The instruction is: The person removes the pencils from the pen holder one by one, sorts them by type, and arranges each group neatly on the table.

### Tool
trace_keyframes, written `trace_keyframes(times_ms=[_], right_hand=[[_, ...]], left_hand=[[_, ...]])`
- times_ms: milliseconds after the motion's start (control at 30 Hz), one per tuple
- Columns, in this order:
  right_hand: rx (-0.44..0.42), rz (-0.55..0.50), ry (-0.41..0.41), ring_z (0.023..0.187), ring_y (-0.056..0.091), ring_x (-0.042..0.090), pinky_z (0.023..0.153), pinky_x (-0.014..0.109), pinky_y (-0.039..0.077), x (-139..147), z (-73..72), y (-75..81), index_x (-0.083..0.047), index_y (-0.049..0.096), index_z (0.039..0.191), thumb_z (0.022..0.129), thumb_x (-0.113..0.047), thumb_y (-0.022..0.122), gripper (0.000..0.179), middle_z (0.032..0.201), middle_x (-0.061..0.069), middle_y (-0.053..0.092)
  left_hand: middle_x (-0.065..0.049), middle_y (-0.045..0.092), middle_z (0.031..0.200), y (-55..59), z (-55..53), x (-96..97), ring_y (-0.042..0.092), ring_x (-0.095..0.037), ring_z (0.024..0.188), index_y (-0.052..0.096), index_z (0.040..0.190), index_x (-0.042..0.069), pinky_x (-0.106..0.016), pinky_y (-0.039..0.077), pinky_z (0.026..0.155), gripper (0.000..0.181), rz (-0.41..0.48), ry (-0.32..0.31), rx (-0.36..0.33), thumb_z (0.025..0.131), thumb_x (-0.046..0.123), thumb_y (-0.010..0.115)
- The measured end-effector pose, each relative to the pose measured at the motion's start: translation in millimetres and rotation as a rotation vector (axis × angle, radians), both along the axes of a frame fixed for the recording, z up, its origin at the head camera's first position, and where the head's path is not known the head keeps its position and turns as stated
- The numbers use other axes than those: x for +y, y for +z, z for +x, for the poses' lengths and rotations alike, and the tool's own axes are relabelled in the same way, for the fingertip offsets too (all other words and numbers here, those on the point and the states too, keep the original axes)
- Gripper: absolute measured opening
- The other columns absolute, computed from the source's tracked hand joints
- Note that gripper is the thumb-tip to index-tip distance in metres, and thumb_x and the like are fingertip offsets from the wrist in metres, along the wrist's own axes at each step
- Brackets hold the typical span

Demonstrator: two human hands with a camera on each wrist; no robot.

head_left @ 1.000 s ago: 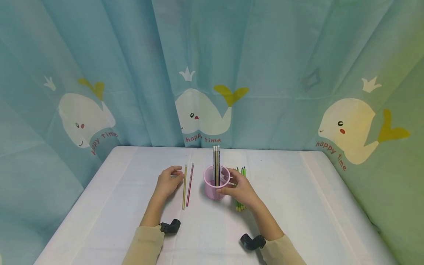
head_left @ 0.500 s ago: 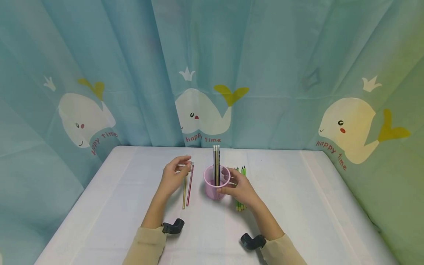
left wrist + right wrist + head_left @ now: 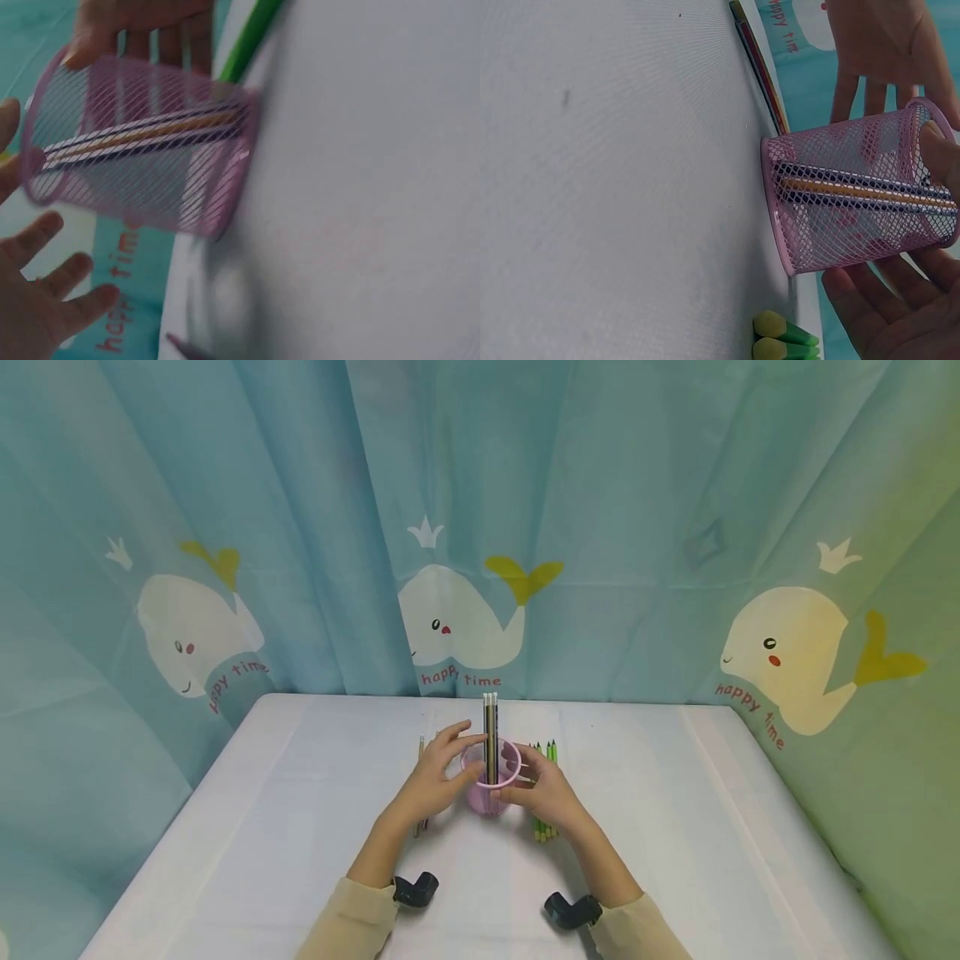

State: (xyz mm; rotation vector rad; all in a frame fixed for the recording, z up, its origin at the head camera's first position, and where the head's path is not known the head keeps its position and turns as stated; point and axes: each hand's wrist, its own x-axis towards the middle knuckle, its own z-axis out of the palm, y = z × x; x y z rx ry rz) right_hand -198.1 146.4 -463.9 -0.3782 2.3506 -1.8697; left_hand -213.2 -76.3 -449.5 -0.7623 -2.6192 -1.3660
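A pink mesh pencil cup (image 3: 487, 802) stands on the table between the hands. Three pencils (image 3: 491, 718) stand upright in it, two dark with one golden between them. The right hand (image 3: 551, 791) holds the cup from the right, thumb at the front and fingers round the back. Reaching in from the left, the left hand (image 3: 435, 781) has its fingers spread, index fingertip and thumb close to the pencils above the rim. In the left wrist view the other left fingers (image 3: 71, 277) are extended beside the cup (image 3: 142, 142).
Several green pencils (image 3: 553, 752) lie right of the cup, partly behind the right hand. A gold pencil (image 3: 421, 745) and a red pencil lie to the left, mostly covered by the left hand. A blue curtain (image 3: 615, 527) with whales hangs behind the white table (image 3: 675, 827).
The left hand has moved right, from beside the gold and red pencils, over them, to the cup's rim. The right hand and the cup have stayed in place.
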Motion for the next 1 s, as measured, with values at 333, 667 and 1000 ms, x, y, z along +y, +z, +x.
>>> trace_keyframes(times_ms=[333,667,1000], right_hand=[[0.014,-0.02,0.031,0.128,0.054,0.042,0.105,0.047,0.05,-0.7,-0.9,-0.5,-0.002,0.048,0.143,0.079,-0.009,0.084,0.074,0.142,0.02,0.054],[0.042,0.036,0.0,0.126,0.057,0.038,0.101,0.042,0.053,1.5,4.3,-7.0,-0.005,0.048,0.144,0.077,-0.014,0.085,0.077,0.14,0.014,0.057],[0.077,0.031,0.023,0.127,0.057,0.038,0.1,0.041,0.054,2.2,1.6,-5.3,-0.007,0.049,0.144,0.077,-0.016,0.086,0.077,0.141,0.014,0.056]], left_hand=[[-0.003,0.039,0.158,-1.9,7.0,10.8,0.033,-0.035,0.145,0.053,0.145,0.018,-0.066,0.029,0.114,0.049,-0.033,-0.021,0.007,0.1,0.039,0.058],[-0.003,0.052,0.146,-3.2,7.2,14.1,0.045,-0.028,0.138,0.062,0.136,0.014,-0.058,0.039,0.112,0.046,0.013,0.019,0.054,0.097,0.038,0.063],[0.001,0.058,0.137,9.0,9.3,14.8,0.051,-0.024,0.131,0.067,0.129,0.012,-0.053,0.044,0.11,0.037,0.065,0.022,0.07,0.095,0.027,0.069]])
